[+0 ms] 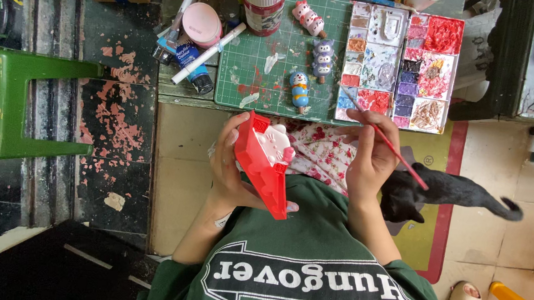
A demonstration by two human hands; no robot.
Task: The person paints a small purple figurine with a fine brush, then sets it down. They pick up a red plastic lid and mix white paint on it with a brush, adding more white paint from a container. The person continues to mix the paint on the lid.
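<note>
Head view, looking down. The left hand (231,166) grips a red tray (266,165) with a white plaster figure set in it; its fingers (236,131) curl around the tray's upper edge and the thumb lies along the lower end, so the tray sits tilted over the lap. The right hand (370,154) pinches a thin red paintbrush (388,143) between thumb and fingers, closed tight on the handle; the brush tip points up toward the paint palette (400,65), and the handle runs down past the hand.

Beyond the fingers of both hands, on the bench (177,90), lies a green cutting mat (254,61) bearing three small painted figures (314,56). The palette, filled with red, purple and blue paint, rests just to the right of the mat. To the mat's left are a pink round jar (202,23), a white marker (208,53) and a blue paint tube (193,63). A black cat (439,190) stands on the floor right of the brush hand. A green plastic chair (13,101) stands well apart, left of the tray hand.
</note>
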